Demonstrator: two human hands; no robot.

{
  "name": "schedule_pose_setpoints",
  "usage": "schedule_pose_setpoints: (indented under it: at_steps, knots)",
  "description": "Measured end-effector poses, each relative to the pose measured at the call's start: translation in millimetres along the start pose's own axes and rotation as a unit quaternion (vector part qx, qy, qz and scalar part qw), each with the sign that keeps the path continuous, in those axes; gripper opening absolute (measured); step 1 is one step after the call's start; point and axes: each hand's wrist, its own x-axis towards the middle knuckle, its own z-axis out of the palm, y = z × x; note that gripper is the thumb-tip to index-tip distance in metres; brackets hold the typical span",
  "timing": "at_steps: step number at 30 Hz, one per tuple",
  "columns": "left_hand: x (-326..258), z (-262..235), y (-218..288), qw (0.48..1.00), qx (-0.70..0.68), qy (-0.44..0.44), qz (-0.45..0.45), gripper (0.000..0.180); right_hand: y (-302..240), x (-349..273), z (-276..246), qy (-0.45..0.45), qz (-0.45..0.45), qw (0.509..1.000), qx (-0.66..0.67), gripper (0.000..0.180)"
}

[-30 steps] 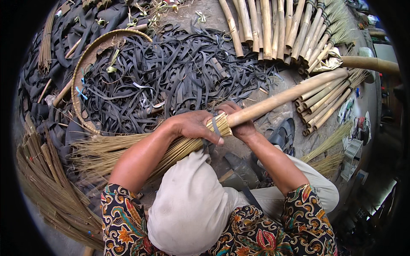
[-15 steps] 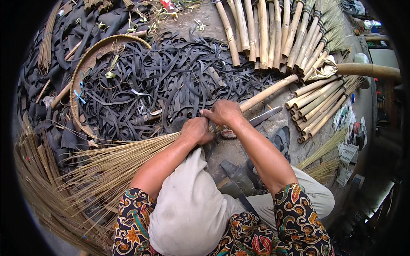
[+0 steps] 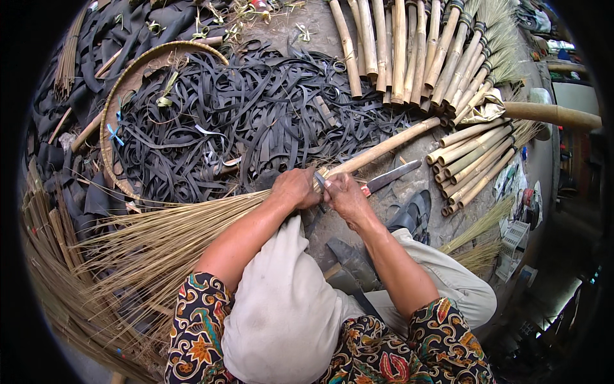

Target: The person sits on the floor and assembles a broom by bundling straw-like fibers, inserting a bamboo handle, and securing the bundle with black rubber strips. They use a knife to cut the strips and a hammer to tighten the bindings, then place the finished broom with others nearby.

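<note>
The left hand (image 3: 295,188) is closed around the neck of a broom (image 3: 192,233), right where the straw bundle meets the bamboo handle (image 3: 384,146). The right hand (image 3: 345,195) touches it on the other side of the same joint, its fingers curled tight on the handle's near end, and a dark strip (image 3: 318,182) shows between the two hands at the binding. The broom lies slantwise across the person's lap: its straw fans out toward the lower left over the white cloth (image 3: 281,313) on the knees, and the handle runs up and right across the ground. Just beside the right hand, on its far right side, a knife (image 3: 391,176) lies flat on the ground with its blade pointing up and right, close under the handle. A dark sandal (image 3: 412,211) sits near the right forearm. Beyond the hands spreads a heap of black rubber strips (image 3: 256,121), partly ringed by a round woven tray (image 3: 112,115). Bare bamboo poles (image 3: 390,45) lie side by side at the top, and finished brooms (image 3: 473,153) are stacked at the right, well apart from the hands. Loose straw (image 3: 51,269) is piled at the left edge.
</note>
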Motion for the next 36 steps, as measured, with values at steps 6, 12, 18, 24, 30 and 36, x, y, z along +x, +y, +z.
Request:
schedule_pose_setpoints:
  at_steps: [6,12,18,24,30,36]
  knots:
    - [-1,19,-7,0.987,0.081,0.129,0.058,0.05,29,15,8,0.043,0.019,0.999,-0.005,0.03]
    - [-5,26,-4,0.977,0.138,0.158,0.031,0.027,27,29,21,0.055,0.02,0.998,0.015,0.032]
    - [21,-3,-15,0.997,0.078,-0.017,0.019,0.038,21,-18,12,0.093,0.002,0.994,-0.064,0.036]
    - [41,-11,-29,0.862,-0.36,-0.352,0.054,0.052,30,-18,-2,0.057,0.009,0.997,0.059,0.036]
    - [1,-6,-17,0.993,0.116,0.003,0.039,0.093,32,33,6,0.055,-0.03,0.998,0.002,0.035]
    - [9,3,-18,0.992,0.126,0.014,0.006,0.081,39,19,7,0.053,-0.017,0.995,0.088,0.029]
